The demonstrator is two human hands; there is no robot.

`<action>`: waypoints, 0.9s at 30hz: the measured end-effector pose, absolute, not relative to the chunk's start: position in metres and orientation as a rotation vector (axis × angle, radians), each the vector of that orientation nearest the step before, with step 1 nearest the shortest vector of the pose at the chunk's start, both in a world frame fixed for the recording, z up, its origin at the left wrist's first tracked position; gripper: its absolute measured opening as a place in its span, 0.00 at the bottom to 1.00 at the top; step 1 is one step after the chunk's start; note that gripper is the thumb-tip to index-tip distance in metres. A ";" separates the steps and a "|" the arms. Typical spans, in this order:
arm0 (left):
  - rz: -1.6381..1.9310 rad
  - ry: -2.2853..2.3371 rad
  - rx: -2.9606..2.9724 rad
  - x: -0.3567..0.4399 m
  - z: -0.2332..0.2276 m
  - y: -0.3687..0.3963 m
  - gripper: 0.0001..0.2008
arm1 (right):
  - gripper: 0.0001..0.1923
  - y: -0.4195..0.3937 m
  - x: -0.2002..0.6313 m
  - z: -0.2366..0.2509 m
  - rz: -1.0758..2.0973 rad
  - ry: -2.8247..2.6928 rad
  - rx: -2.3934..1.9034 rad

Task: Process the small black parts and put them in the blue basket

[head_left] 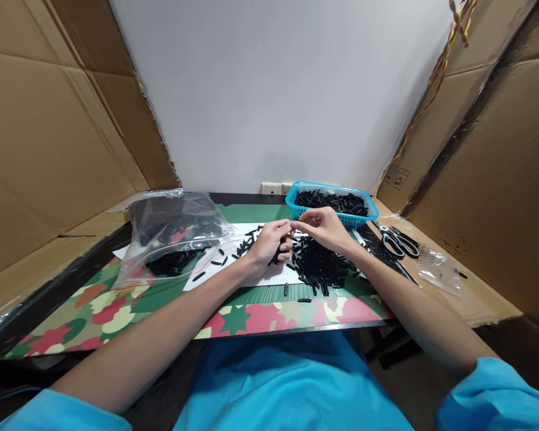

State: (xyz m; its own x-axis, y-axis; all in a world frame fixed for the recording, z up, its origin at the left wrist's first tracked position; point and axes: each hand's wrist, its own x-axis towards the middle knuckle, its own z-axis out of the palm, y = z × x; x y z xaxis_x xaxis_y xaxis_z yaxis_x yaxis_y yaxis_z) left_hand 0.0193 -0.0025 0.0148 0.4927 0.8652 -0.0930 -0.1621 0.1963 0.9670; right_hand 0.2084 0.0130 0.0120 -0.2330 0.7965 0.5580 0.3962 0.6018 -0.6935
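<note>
My left hand (269,242) is closed, its fingers curled over several small black strip-like pieces in the palm. My right hand (321,227) meets it at the fingertips, thumb and forefinger pinched together; whatever is between them is too small to make out. Under and beside my right hand lies a heap of small black pieces (321,263). More loose pieces are scattered near my left hand on a white sheet (251,278). Behind my right hand stands a blue plastic basket (332,184) filled with similar black pieces.
On the left lies a clear zip bag (175,236) with black pieces inside. Scissors (399,242) and a small clear bag (440,272) are at the right. Cardboard walls (49,120) flank the table, and twisted wires (435,78) hang at the right.
</note>
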 end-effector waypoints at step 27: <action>0.866 0.765 1.175 0.020 0.015 0.000 0.15 | 0.17 0.022 0.215 0.001 0.572 -1.877 -0.880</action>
State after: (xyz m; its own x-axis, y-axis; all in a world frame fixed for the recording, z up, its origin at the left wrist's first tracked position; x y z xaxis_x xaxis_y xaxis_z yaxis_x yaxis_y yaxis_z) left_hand 0.0203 0.0000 0.0148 0.4702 0.8806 -0.0591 -0.1671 0.1546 0.9737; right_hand 0.2155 0.0220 0.0008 -0.2884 0.7754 0.5617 0.3303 0.6312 -0.7018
